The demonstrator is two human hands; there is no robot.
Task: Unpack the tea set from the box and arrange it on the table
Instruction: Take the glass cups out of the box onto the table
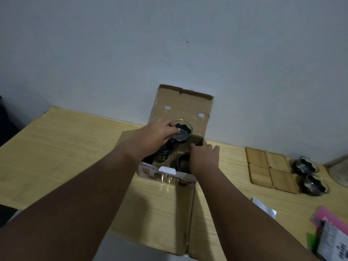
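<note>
An open cardboard box (180, 108) stands on the wooden table (66, 140), its rear flap upright against the wall. My left hand (156, 134) grips a glass cup (183, 132) with a dark scalloped base, held above the box opening. My right hand (204, 157) rests on the box's right rim, fingers spread over the edge. More dark glassware (180, 161) sits inside the box, partly hidden by my hands. Two similar glass cups (308, 176) stand on the table at the right.
Several bamboo coasters (269, 168) lie in a square block right of the box. A pale round base (339, 172) stands at the far right edge. Pink and printed packets (331, 234) and a clear plastic bag (263, 206) lie at the front right.
</note>
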